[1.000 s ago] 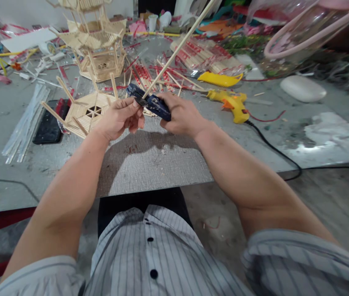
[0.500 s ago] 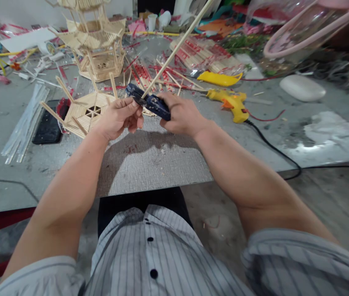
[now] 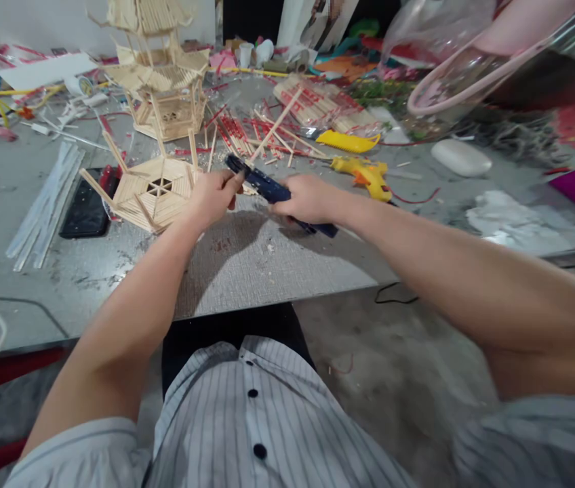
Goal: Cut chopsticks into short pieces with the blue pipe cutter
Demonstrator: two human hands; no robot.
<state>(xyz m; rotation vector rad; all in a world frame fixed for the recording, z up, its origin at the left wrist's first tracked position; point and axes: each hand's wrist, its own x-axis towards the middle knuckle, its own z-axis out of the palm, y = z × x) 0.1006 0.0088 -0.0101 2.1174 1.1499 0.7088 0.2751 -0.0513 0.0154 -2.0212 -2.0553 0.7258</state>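
Note:
My right hand point(image 3: 308, 198) is closed around a dark blue cutting tool point(image 3: 267, 187), whose jaws point up and left. A pale wooden stick point(image 3: 278, 123) rises from the jaws, leaning up to the right. At the jaws, my left hand point(image 3: 219, 195) has its fingers pinched together; whether they hold the stick's lower end or the tool's tip is hidden. Beside my left forearm lies a hexagonal stick platform point(image 3: 175, 177) with several upright posts. Behind it stands a tiered stick pagoda point(image 3: 168, 74).
Glue gun point(image 3: 366, 175) and yellow cutter point(image 3: 348, 141) lie behind my right hand. Red-wrapped sticks point(image 3: 236, 132) are scattered at the middle back. A black phone point(image 3: 85, 207) and clear glue sticks point(image 3: 48, 203) lie left; a white mouse-like object point(image 3: 461, 158) sits right.
The long stick now looks much shorter above the jaws. My right hand has shifted right, showing more of the tool's handles, and the view has moved slightly.

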